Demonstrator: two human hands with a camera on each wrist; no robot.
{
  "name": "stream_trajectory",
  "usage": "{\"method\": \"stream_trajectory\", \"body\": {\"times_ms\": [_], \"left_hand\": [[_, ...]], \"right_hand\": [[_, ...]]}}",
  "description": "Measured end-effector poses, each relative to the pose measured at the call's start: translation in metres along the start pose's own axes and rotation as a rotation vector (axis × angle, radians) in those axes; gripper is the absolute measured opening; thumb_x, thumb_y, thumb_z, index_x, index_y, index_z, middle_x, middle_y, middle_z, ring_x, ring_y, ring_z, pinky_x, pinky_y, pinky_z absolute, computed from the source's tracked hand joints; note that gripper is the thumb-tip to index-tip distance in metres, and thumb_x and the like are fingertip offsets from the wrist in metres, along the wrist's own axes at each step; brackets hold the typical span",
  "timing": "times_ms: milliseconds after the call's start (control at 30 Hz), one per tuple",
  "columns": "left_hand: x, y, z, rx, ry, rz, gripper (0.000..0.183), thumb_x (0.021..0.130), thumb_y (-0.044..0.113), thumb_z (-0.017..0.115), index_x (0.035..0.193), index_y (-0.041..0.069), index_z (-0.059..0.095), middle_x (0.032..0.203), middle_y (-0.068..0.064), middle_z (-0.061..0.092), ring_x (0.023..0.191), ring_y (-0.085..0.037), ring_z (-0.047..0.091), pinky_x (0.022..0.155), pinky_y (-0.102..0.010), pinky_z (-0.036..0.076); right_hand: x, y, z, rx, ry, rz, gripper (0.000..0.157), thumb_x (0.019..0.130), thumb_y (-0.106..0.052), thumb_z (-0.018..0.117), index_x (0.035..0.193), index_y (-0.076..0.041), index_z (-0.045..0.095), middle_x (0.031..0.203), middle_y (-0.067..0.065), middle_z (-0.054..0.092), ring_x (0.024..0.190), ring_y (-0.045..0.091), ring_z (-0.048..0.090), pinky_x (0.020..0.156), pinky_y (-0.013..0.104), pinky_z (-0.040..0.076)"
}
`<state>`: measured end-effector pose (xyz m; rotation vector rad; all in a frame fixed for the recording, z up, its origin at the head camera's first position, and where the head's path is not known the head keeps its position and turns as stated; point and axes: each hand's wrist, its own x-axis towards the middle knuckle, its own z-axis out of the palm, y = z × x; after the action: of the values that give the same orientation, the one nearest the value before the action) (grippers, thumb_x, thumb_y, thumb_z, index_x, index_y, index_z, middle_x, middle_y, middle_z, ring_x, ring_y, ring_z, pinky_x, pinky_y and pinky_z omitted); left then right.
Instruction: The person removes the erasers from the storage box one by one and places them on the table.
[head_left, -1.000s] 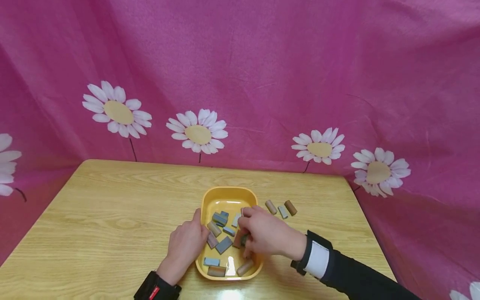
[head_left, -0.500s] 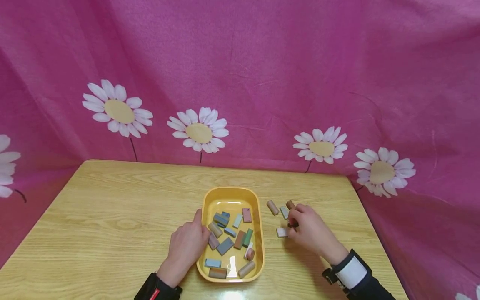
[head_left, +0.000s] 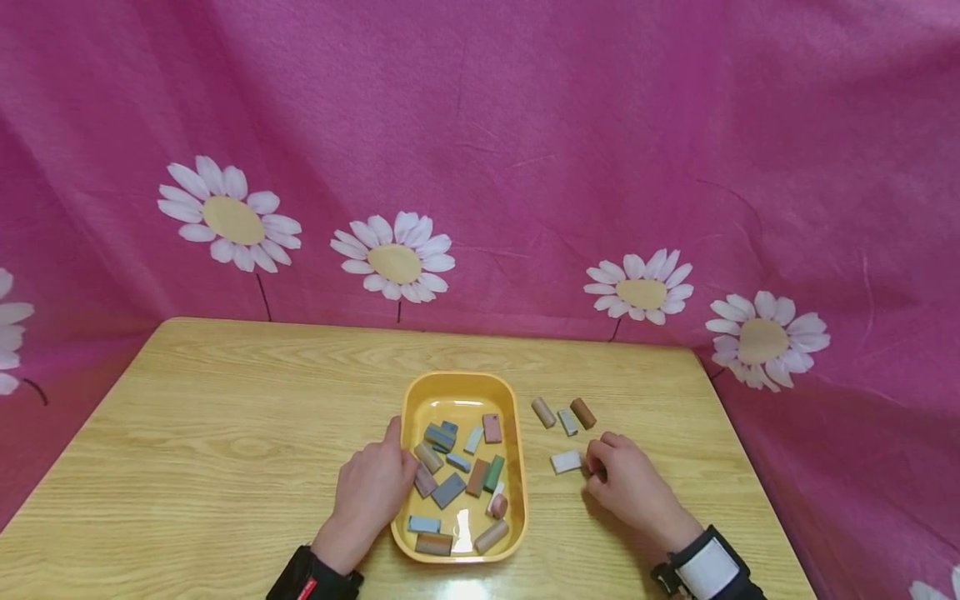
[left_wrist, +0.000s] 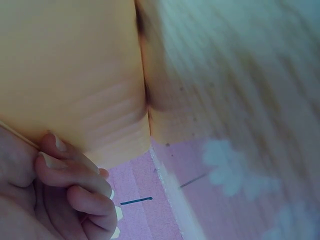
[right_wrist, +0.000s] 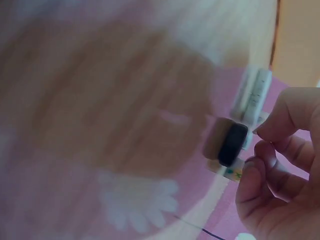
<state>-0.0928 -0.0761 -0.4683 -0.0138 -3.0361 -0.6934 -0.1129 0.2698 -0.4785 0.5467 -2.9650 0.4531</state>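
Observation:
A yellow tray [head_left: 459, 386] holds several small blocks and cylinders, among them a green block [head_left: 494, 472] and a pink one [head_left: 492, 428]. My left hand [head_left: 372, 485] grips the tray's left rim, its fingers curled against the outer wall in the left wrist view. Right of the tray, my right hand [head_left: 633, 483] is low over the table. Its curled fingertips pinch a small dark piece with rounded ends [right_wrist: 233, 145], which the hand covers in the head view. Close to these fingertips lies a white block [head_left: 567, 462].
Behind the right hand lie a tan cylinder [head_left: 543, 412], a pale grey block [head_left: 567, 422] and a brown cylinder [head_left: 582, 413]. All rest on the wooden table [head_left: 225, 417]. A pink cloth with daisies [head_left: 480, 167] hangs behind the table.
My right hand has left the tray and moved right to the table, then drawn slightly nearer to me. The white block has come into sight. My left hand stays on the rim.

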Motion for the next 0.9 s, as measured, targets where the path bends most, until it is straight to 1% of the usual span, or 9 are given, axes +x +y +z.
{"method": "stream_trajectory", "body": {"times_ms": [100,167,267,333,367,400,533,733,900], "left_hand": [[0.000,0.001,-0.001,-0.002,-0.009,-0.007,0.055,0.087,0.024,0.046,0.136,0.000,0.037,0.054,0.000,0.043,0.042,-0.013,0.040,0.039,-0.029,0.031],[0.000,0.001,-0.002,-0.006,-0.013,-0.010,0.055,0.087,0.024,0.046,0.136,0.000,0.038,0.055,0.000,0.043,0.043,-0.013,0.041,0.039,-0.029,0.032],[0.001,0.000,-0.004,-0.010,-0.016,-0.013,0.055,0.087,0.024,0.046,0.136,0.000,0.037,0.055,0.000,0.044,0.043,-0.013,0.041,0.039,-0.029,0.032],[0.001,-0.001,-0.004,-0.009,-0.014,-0.015,0.056,0.087,0.024,0.046,0.136,0.000,0.038,0.056,0.000,0.044,0.044,-0.013,0.042,0.039,-0.030,0.032],[0.001,-0.002,-0.004,-0.008,-0.012,-0.016,0.056,0.087,0.024,0.046,0.136,0.000,0.038,0.056,-0.001,0.044,0.044,-0.013,0.042,0.040,-0.030,0.032],[0.001,-0.002,-0.004,-0.008,-0.013,-0.016,0.056,0.087,0.024,0.046,0.136,0.000,0.037,0.056,-0.001,0.044,0.045,-0.013,0.042,0.040,-0.030,0.032],[0.002,-0.003,-0.003,-0.014,-0.012,-0.014,0.056,0.087,0.024,0.047,0.136,0.000,0.038,0.058,-0.001,0.045,0.046,-0.014,0.042,0.041,-0.030,0.033],[0.003,-0.003,-0.001,-0.004,-0.009,-0.012,0.055,0.086,0.026,0.048,0.135,0.001,0.040,0.058,-0.001,0.044,0.046,-0.015,0.041,0.041,-0.031,0.032],[0.002,-0.003,-0.001,0.001,0.014,-0.004,0.054,0.087,0.026,0.049,0.134,0.001,0.041,0.056,-0.001,0.043,0.045,-0.016,0.040,0.041,-0.032,0.031]], "right_hand": [[0.009,-0.008,-0.011,0.007,0.023,-0.036,0.016,0.067,-0.014,0.063,0.072,-0.022,0.049,0.074,-0.007,0.041,0.068,0.011,0.039,0.058,0.028,0.035],[0.018,-0.017,-0.017,0.013,0.041,-0.094,0.017,0.069,-0.016,0.064,0.072,-0.022,0.049,0.078,-0.005,0.047,0.075,0.012,0.047,0.060,0.029,0.037],[0.032,-0.041,-0.025,0.016,0.039,-0.191,0.016,0.069,-0.016,0.064,0.073,-0.022,0.050,0.079,-0.006,0.047,0.078,0.013,0.048,0.062,0.028,0.038],[0.042,-0.059,-0.028,0.006,0.018,-0.256,0.014,0.070,-0.017,0.063,0.074,-0.022,0.051,0.080,-0.008,0.046,0.079,0.011,0.047,0.064,0.027,0.038],[0.046,-0.069,-0.030,-0.002,0.000,-0.282,0.012,0.069,-0.017,0.061,0.075,-0.022,0.052,0.078,-0.009,0.041,0.076,0.010,0.043,0.064,0.026,0.038],[0.051,-0.079,-0.031,-0.009,-0.018,-0.311,0.012,0.070,-0.017,0.061,0.077,-0.023,0.053,0.079,-0.010,0.041,0.074,0.010,0.041,0.064,0.026,0.038],[0.069,-0.112,-0.032,-0.068,-0.096,-0.431,0.011,0.073,-0.020,0.061,0.083,-0.023,0.056,0.081,-0.011,0.042,0.078,0.009,0.041,0.067,0.028,0.038],[0.097,-0.151,-0.024,-0.175,-0.207,-0.581,0.014,0.075,-0.026,0.065,0.087,-0.021,0.058,0.080,-0.009,0.044,0.076,0.010,0.042,0.069,0.024,0.037],[0.114,-0.171,0.000,-0.280,-0.275,-0.614,0.019,0.076,-0.030,0.065,0.093,-0.022,0.062,0.083,-0.006,0.048,0.076,0.011,0.044,0.068,0.024,0.038]]}}
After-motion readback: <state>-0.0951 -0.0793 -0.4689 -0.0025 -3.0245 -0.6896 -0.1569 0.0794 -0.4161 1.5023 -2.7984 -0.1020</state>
